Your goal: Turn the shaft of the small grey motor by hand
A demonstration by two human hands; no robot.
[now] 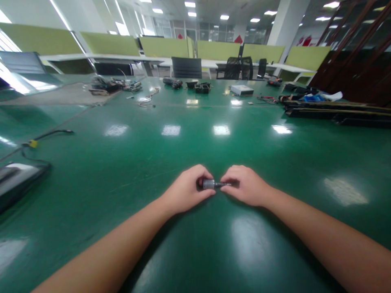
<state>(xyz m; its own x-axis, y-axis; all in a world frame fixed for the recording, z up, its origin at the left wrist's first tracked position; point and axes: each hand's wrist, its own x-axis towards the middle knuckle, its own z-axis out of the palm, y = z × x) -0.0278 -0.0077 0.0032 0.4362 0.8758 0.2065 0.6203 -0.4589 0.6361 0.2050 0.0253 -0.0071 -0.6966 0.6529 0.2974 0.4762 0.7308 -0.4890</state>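
A small grey metal cylinder (209, 184) with a thin dark shaft (219, 184) is held level between my two hands, low over the green table. Its exact kind cannot be made out. My left hand (191, 188) wraps thumb and fingers around the thick end, and part of that end is hidden in the palm. From the other side, my right hand (244, 185) pinches the narrow shaft near its tip. Both forearms reach in from the lower corners.
The shiny green table (146, 154) reflects ceiling lights. At left lies a grey-and-black device (18, 179) with a black cable (55, 132). Along the far edge are a power tool (172, 83), black parts (201, 87) and a silver box (242, 90). Long black strips (336, 112) lie at right.
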